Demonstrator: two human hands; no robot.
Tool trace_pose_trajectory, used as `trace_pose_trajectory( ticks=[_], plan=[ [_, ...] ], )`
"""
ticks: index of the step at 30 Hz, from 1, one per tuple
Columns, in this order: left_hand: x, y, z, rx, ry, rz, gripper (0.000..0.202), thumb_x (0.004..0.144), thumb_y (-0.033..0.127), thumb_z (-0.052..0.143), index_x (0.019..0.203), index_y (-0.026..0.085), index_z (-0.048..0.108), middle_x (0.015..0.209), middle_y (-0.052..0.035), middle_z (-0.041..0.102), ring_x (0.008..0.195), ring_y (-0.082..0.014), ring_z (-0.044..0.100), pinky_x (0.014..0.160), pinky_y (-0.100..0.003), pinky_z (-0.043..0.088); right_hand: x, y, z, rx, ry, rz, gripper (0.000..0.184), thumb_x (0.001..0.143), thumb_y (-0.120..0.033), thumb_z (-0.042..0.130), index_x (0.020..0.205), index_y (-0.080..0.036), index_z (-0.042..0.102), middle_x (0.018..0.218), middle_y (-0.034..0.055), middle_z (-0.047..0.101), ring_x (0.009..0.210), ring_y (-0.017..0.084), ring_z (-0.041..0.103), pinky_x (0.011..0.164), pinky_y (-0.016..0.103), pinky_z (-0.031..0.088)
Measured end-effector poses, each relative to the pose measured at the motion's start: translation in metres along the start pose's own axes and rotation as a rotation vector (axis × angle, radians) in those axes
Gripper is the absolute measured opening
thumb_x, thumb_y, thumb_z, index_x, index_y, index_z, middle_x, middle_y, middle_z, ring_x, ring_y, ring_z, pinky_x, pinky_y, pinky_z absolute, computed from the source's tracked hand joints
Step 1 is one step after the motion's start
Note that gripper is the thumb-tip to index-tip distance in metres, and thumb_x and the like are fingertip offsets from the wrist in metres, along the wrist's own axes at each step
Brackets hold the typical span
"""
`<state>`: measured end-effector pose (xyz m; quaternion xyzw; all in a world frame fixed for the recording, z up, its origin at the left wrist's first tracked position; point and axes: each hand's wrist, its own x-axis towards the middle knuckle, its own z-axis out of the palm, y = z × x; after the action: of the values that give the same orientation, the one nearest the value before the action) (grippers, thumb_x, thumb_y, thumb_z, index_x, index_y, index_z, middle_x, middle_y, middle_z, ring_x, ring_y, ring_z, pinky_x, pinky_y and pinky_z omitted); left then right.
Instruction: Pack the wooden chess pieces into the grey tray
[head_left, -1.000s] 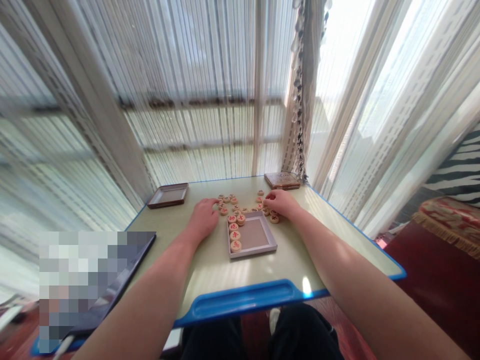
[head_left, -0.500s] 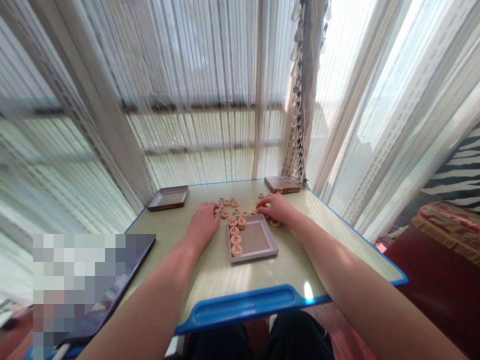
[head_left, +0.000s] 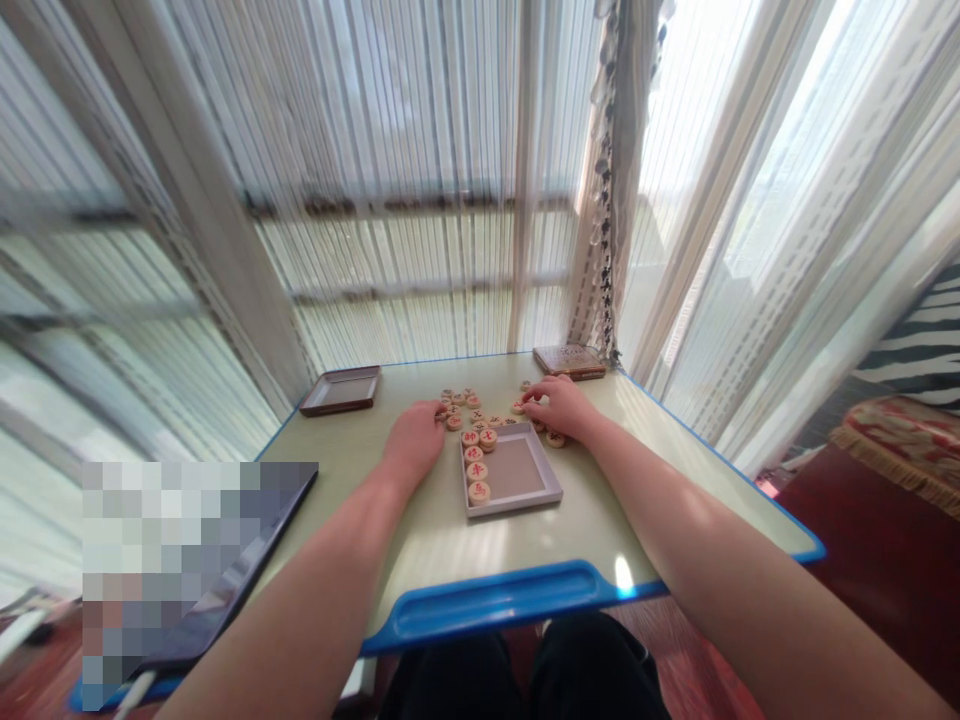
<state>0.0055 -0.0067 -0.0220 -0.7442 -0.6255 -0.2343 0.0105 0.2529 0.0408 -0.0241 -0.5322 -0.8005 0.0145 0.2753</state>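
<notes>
Loose round wooden xiangqi pieces lie scattered behind a shallow open box tray (head_left: pixel 514 506). Inside the tray, red-marked pieces (head_left: pixel 477 472) line its left side, with one more beside the far one. My left hand (head_left: pixel 417 436) is at the left edge of the scattered pieces, its fingers curled on a xiangqi piece (head_left: pixel 441 415) that is mostly hidden. On the right, my right hand (head_left: pixel 562 407) has its thumb and fingertips closed at a xiangqi piece (head_left: pixel 518 407). A dark-marked piece (head_left: pixel 555 439) rests under its wrist side, near the tray's far right corner.
A brown box lid (head_left: pixel 341 390) lies at the back left, and a closed brown box (head_left: pixel 568 361) at the back right. A dark tablet-like device (head_left: pixel 262 545), partly blurred out, stands at the left. The table (head_left: pixel 427 545) has a blue rim; curtains hang behind it.
The view has shifted slightly, so everything sits a little further right. My right fingertips have drawn back slightly and show more of the piece by them. The tray's pieces look unchanged.
</notes>
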Motion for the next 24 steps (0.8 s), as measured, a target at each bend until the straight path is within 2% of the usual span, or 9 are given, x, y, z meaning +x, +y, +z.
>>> trace_pose_trajectory(
  ticks=[4, 9, 15, 20, 24],
  plan=[
    [-0.002, 0.005, -0.002, -0.043, -0.02, 0.039, 0.03, 0.076, 0.016, 0.039, 0.093, 0.019, 0.063, 0.097, -0.0048, 0.064, 0.091, -0.0177, 0.057, 0.083, -0.026, 0.041, 0.0, -0.002, 0.001, -0.005, -0.02, -0.033, 0.024, 0.07, -0.045, 0.058, 0.077, -0.025, 0.07, 0.075, 0.0036, 0.06, 0.078, 0.02, 0.047, 0.075, 0.033, 0.037],
    [-0.004, 0.006, -0.005, -0.098, -0.02, 0.068, 0.032, 0.074, 0.014, 0.04, 0.091, 0.02, 0.066, 0.099, -0.0038, 0.062, 0.092, -0.0164, 0.056, 0.087, -0.025, 0.04, 0.001, -0.004, 0.002, -0.003, -0.025, -0.047, 0.02, 0.073, -0.032, 0.054, 0.083, -0.025, 0.07, 0.077, 0.0036, 0.06, 0.079, 0.018, 0.048, 0.076, 0.03, 0.036],
    [-0.004, 0.006, -0.004, -0.094, -0.03, 0.061, 0.034, 0.073, 0.013, 0.038, 0.085, 0.022, 0.069, 0.097, -0.0035, 0.061, 0.088, -0.0157, 0.056, 0.087, -0.025, 0.04, 0.003, -0.007, 0.001, -0.016, -0.064, -0.038, 0.027, 0.071, -0.046, 0.056, 0.08, -0.025, 0.07, 0.076, 0.0035, 0.06, 0.079, 0.019, 0.048, 0.076, 0.031, 0.035],
    [-0.005, 0.009, -0.005, -0.092, -0.008, 0.066, 0.032, 0.073, 0.013, 0.038, 0.082, 0.02, 0.068, 0.094, -0.0045, 0.061, 0.087, -0.016, 0.055, 0.086, -0.026, 0.041, 0.002, -0.01, 0.0, -0.035, -0.05, -0.051, 0.021, 0.072, -0.036, 0.055, 0.081, -0.024, 0.069, 0.079, 0.0031, 0.061, 0.078, 0.018, 0.047, 0.077, 0.03, 0.035],
    [-0.005, 0.01, -0.007, -0.071, 0.008, 0.072, 0.036, 0.066, 0.007, 0.038, 0.084, 0.02, 0.067, 0.093, -0.0041, 0.061, 0.089, -0.0169, 0.055, 0.086, -0.026, 0.041, 0.002, -0.014, 0.0, -0.038, -0.015, -0.035, 0.022, 0.072, -0.031, 0.054, 0.085, -0.023, 0.069, 0.086, 0.0044, 0.061, 0.085, 0.02, 0.046, 0.079, 0.031, 0.035]
  ],
)
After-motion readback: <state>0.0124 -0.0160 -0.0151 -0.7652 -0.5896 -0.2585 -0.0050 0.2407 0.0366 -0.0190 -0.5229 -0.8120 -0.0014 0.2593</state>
